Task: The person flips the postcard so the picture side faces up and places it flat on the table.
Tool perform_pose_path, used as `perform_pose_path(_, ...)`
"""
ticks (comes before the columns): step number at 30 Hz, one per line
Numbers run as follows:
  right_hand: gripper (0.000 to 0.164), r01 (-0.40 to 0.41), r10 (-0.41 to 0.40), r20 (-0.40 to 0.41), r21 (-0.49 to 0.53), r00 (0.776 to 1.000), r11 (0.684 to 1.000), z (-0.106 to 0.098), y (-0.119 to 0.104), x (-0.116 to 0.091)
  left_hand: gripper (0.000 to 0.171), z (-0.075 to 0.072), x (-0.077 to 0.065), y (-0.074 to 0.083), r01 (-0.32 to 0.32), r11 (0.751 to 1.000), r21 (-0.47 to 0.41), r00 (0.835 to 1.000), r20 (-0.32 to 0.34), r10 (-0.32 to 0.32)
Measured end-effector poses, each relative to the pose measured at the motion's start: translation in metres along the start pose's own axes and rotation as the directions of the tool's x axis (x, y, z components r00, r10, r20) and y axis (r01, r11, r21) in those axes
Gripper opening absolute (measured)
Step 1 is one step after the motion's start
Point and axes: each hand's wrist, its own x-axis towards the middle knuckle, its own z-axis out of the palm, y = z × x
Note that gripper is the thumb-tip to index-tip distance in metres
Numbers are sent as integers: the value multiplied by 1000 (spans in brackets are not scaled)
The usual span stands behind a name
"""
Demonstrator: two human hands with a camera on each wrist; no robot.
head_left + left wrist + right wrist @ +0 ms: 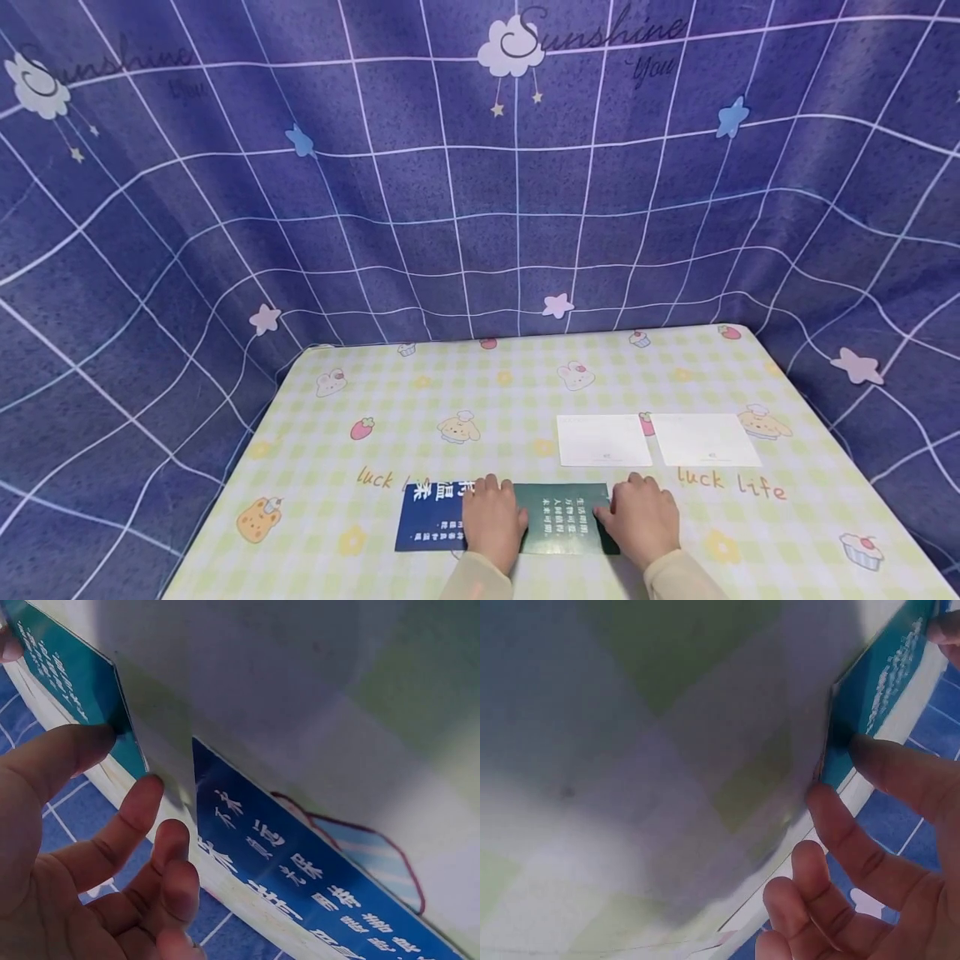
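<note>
A green card with white printed characters lies near the front of the table, between both hands. My left hand pinches its left edge; in the left wrist view the thumb is on its face and the index fingertip at the edge. At the opposite edge, my right hand pinches the same card, its thumb on the printed side. A dark blue card with white characters lies on the cloth just left of the green one, partly covered by my left hand in the head view.
Two white cards lie side by side farther back on the right, the second white card close to the first. A checked cloth with cartoon prints covers the table. Dark blue grid-patterned curtain surrounds its back and sides.
</note>
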Motion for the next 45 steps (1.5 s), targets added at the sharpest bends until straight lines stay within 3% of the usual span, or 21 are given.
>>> perform_pose_path(9, 40, 41, -40, -41, 15, 998, 999, 1, 1, -1, 40, 1, -1, -2, -5, 999, -32, 999, -44, 4)
perform_pose_path(16, 27, 28, -19, -63, 149, 998, 988, -10, 7, 0, 30, -6, 2, -5, 6, 992, -128, 995, -94, -18)
perform_pose_path(22, 20, -46, 50, -5, 278, 999, 960, -19, 11, 2, 25, -9, 7, -4, 2, 963, -269, 992, -123, -37)
perform_pose_path(27, 17, -85, 87, 8, 325, 996, 942, -24, 16, 5, 21, -13, 12, -2, -5, 937, -350, 991, -130, -44)
perform_pose_path(39, 22, -91, 101, -6, 379, 995, 921, -26, 27, 13, 15, -17, 22, 8, -3, 894, -448, 989, -132, -63)
perform_pose_path(45, 29, -115, 123, 6, 398, 992, 910, -27, 34, 17, 15, -14, 30, 14, 15, 864, -503, 993, -91, -70)
